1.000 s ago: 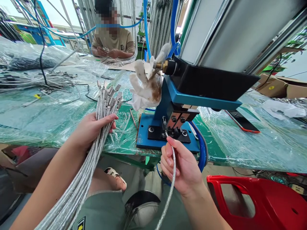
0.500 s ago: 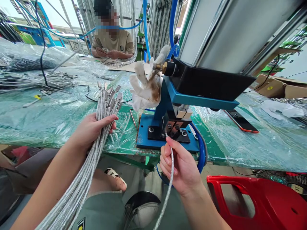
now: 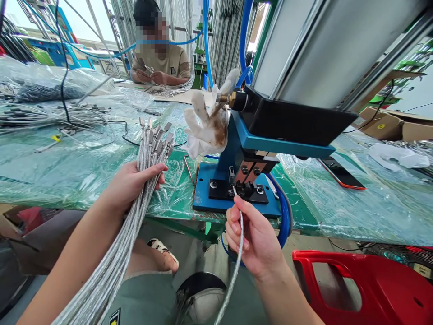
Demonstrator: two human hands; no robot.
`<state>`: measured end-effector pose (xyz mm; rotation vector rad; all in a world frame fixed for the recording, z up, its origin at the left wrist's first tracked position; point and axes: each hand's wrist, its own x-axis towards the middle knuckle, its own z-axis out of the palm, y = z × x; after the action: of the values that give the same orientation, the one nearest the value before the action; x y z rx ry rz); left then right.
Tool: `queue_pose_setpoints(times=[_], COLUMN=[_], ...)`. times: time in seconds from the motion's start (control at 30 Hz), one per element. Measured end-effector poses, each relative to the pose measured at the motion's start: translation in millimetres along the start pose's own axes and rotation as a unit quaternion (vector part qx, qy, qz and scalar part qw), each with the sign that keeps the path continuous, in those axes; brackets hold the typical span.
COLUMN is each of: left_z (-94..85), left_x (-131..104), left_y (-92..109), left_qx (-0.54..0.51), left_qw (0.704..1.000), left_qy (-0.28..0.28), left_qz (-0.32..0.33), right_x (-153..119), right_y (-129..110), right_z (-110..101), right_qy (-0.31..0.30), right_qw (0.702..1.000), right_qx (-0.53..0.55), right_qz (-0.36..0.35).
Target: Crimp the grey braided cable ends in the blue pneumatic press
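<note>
My left hand (image 3: 137, 183) is closed around a bundle of wire cables (image 3: 126, 234) in clear sleeving, whose flat metal end fittings (image 3: 158, 137) point up and away from me. Between thumb and fingers, my right hand (image 3: 252, 234) pinches a single wire cable (image 3: 233, 289). Its far end runs into the tooling of a blue pneumatic press (image 3: 287, 141), just beyond my fingertips. The press's upper die block (image 3: 252, 169) stands raised over the black lower die (image 3: 219, 189). A small metal fitting (image 3: 232, 174) shows upright at the cable's end.
A stained white glove (image 3: 206, 124) hangs beside the press. To the right lie a phone (image 3: 343, 173) and a cardboard box (image 3: 385, 124); a red plastic stool (image 3: 379, 284) stands below. More cables (image 3: 43, 117) lie at left. A co-worker (image 3: 162, 63) sits across the table.
The press's upper die block has risen away from the lower die, and the small metal fitting has come into sight. Both hands keep their holds nearly in place.
</note>
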<state>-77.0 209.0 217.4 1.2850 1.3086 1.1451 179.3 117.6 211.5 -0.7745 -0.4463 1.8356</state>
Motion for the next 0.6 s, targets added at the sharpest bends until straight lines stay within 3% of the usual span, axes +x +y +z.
queue_pose_setpoints(times=[0.3,0.6], left_z=[0.0,-0.5], left_x=[-0.3,-0.4], left_y=[0.7,0.2], left_qx=[0.001,-0.012], left_qw=[1.000,1.000], left_qy=[0.003,-0.005], left_qz=[-0.008,-0.003], right_x=[-2.1,-2.0], right_y=[2.1,-4.3], right_z=[-1.4,-0.1], right_qy=[0.002,-0.033], right_qw=[1.000,0.999], right_qx=[0.011,-0.006], right_qz=[-0.005,-0.017])
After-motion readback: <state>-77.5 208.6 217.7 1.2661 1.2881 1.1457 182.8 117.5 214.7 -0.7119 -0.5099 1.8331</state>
